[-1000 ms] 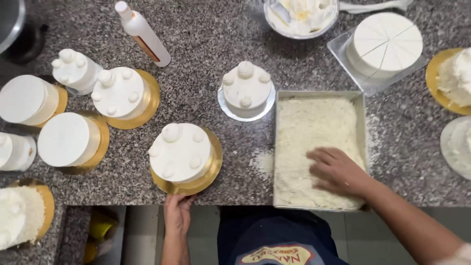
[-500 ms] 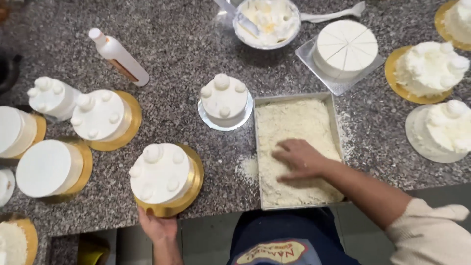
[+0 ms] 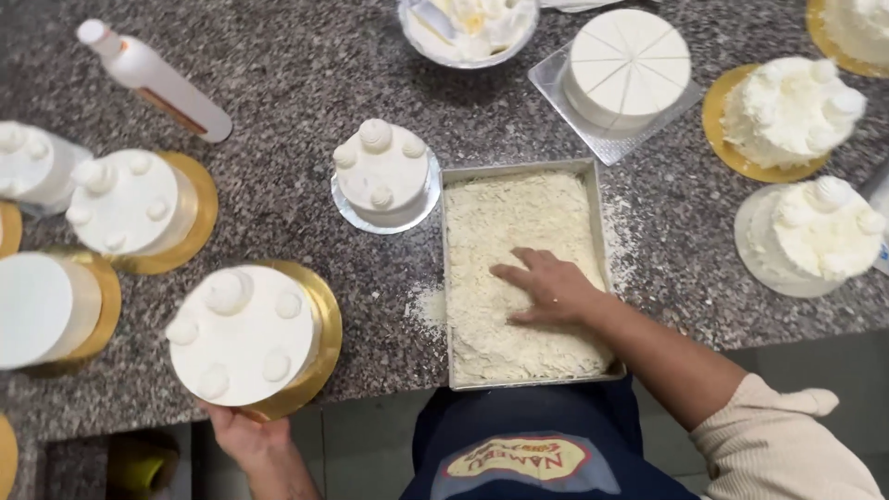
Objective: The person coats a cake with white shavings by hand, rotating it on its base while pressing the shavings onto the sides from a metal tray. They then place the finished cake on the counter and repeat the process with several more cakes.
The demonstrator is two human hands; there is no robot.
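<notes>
A small white frosted cake [image 3: 245, 335] with piped dollops sits on a gold board [image 3: 319, 347], tilted over the counter's front edge. My left hand [image 3: 243, 433] supports that board from below. My right hand [image 3: 548, 285] lies flat, fingers spread, on white flakes filling a rectangular metal tray [image 3: 524, 274]. Some flakes are spilled on the granite to the left of the tray.
Several more white cakes stand around: on gold boards at the left [image 3: 130, 202], on a silver board [image 3: 383, 172] beside the tray, flake-coated ones at right [image 3: 787, 111]. A white squeeze bottle [image 3: 153, 81], a bowl of cream [image 3: 468, 26] and a scored round cake [image 3: 628, 67] lie at the back.
The cake on the gold board has been lifted and tilted further off the counter edge by my left hand. My right hand has stayed pressed in the flakes, shifting slightly.
</notes>
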